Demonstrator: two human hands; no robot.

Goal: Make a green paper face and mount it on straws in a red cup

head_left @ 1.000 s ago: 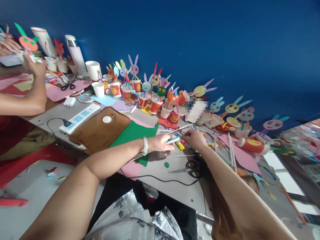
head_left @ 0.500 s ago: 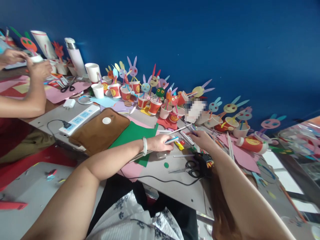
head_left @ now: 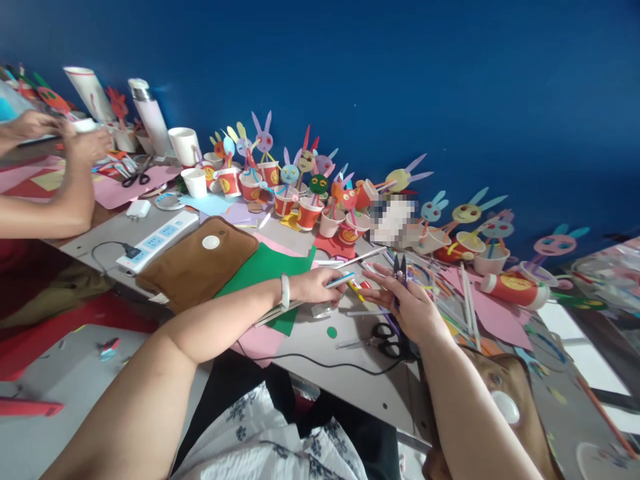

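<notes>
My left hand [head_left: 317, 287], with a pale bangle at the wrist, is closed around several thin strips; a blue-and-white strip [head_left: 341, 280] shows at the fingers, and pale ends stick out behind the wrist. A long white strip [head_left: 363, 256] slants up just beyond it. My right hand [head_left: 413, 308] holds dark snips [head_left: 400, 268] in the palm, blades pointing up, with several fingers stretched toward my left hand. Black-handled scissors [head_left: 386, 340] lie on the table below my right hand. A green paper sheet [head_left: 280, 267] lies beneath my left forearm.
Paper cups with rabbit-like figures [head_left: 311, 212] line the blue wall. A brown pouch [head_left: 200, 263] and power strip [head_left: 159, 241] lie left; another brown pouch [head_left: 493, 383] is under my right forearm. A cable [head_left: 325, 362] crosses the front. A co-worker's hands [head_left: 83, 137] hold a cup.
My right hand has come up and back from the pile of tools, and the snips now show upright in it. My left hand stays nearly in place with the strips.
</notes>
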